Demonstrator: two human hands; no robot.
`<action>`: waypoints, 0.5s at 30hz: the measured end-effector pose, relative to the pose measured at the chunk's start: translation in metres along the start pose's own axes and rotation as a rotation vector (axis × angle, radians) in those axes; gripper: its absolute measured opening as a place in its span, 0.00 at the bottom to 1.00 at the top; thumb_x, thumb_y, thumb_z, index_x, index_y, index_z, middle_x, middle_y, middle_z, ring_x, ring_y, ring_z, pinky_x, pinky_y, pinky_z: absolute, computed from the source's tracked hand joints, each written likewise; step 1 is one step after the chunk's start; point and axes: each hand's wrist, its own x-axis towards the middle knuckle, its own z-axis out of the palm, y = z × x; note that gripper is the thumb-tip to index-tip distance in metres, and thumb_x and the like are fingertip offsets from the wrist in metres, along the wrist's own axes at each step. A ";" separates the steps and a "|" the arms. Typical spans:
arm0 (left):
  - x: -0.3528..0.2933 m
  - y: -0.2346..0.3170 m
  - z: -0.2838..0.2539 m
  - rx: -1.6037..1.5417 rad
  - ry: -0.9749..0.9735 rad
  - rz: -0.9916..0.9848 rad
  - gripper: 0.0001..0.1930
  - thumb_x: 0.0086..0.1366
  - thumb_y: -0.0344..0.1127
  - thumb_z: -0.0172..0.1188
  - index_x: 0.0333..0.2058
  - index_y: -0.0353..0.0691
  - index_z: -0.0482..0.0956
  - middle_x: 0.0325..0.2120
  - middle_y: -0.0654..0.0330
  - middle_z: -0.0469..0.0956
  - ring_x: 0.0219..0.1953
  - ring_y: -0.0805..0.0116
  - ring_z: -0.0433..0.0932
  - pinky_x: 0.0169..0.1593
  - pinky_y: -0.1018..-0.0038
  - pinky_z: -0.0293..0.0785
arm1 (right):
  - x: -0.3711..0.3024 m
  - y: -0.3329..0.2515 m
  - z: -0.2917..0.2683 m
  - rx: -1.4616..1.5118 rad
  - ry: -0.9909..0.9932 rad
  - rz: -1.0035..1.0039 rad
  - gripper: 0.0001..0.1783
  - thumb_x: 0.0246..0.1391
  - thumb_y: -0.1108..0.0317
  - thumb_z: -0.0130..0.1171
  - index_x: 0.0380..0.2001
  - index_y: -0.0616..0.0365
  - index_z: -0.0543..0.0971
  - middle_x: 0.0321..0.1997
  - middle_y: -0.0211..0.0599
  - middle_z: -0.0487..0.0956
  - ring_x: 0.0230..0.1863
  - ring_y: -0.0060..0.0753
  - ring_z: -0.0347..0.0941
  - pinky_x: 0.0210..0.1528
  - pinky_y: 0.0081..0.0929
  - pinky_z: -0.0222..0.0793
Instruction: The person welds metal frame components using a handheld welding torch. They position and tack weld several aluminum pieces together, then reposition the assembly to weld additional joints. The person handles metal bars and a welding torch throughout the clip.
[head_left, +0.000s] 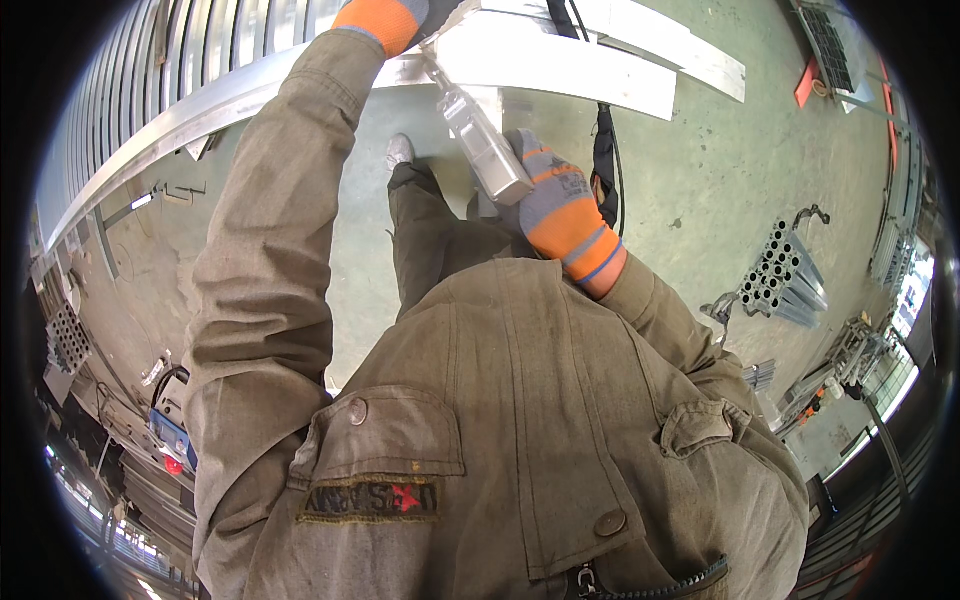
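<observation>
My right hand (562,205), in a grey and orange glove, is closed at the lower end of a silvery box-shaped tool with a narrow neck (487,150). The tool slants up and left, its thin end close to the edge of the long pale metal bars (590,75). My left hand (395,18), gloved alike, is at the top edge over the bars. Its fingers are partly cut off by the frame and appear bent round something pale that I cannot make out.
Ribbed metal lengths (200,45) lie side by side at the upper left. A dark strap (605,155) and cable hang from the bars. To the right, a bundle of round tubes (785,275) is on the floor. A blue machine (172,430) stands at the lower left.
</observation>
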 end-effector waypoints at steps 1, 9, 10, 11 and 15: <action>0.000 -0.001 0.001 0.061 0.035 0.043 0.18 0.70 0.49 0.63 0.37 0.38 0.87 0.26 0.46 0.86 0.30 0.48 0.86 0.37 0.55 0.81 | 0.001 0.000 0.002 -0.027 -0.016 0.010 0.27 0.54 0.59 0.71 0.53 0.59 0.73 0.46 0.53 0.83 0.45 0.61 0.82 0.46 0.51 0.77; 0.003 0.001 0.000 0.107 -0.019 -0.001 0.19 0.70 0.51 0.61 0.37 0.39 0.87 0.27 0.44 0.85 0.32 0.43 0.86 0.41 0.51 0.81 | 0.007 -0.003 0.006 -0.100 -0.037 0.057 0.25 0.56 0.56 0.69 0.49 0.59 0.74 0.42 0.52 0.83 0.45 0.59 0.82 0.46 0.50 0.79; 0.003 0.003 0.000 0.124 -0.022 -0.011 0.19 0.70 0.51 0.61 0.37 0.40 0.87 0.27 0.44 0.85 0.32 0.43 0.86 0.41 0.51 0.81 | 0.008 -0.003 0.006 -0.099 -0.034 0.052 0.25 0.56 0.56 0.69 0.49 0.59 0.74 0.42 0.52 0.83 0.45 0.58 0.82 0.46 0.50 0.79; 0.004 0.005 -0.001 0.142 -0.025 -0.022 0.19 0.70 0.52 0.60 0.37 0.40 0.88 0.26 0.44 0.85 0.32 0.43 0.86 0.41 0.51 0.81 | 0.009 -0.003 0.006 -0.098 -0.032 0.046 0.25 0.56 0.56 0.69 0.49 0.59 0.73 0.42 0.52 0.83 0.45 0.58 0.82 0.46 0.50 0.79; 0.004 0.008 -0.001 0.198 -0.034 -0.025 0.21 0.70 0.53 0.59 0.36 0.40 0.88 0.27 0.44 0.85 0.33 0.43 0.86 0.41 0.50 0.81 | 0.011 0.000 0.009 -0.085 0.014 0.016 0.23 0.56 0.56 0.68 0.48 0.57 0.73 0.43 0.52 0.82 0.45 0.58 0.82 0.46 0.50 0.78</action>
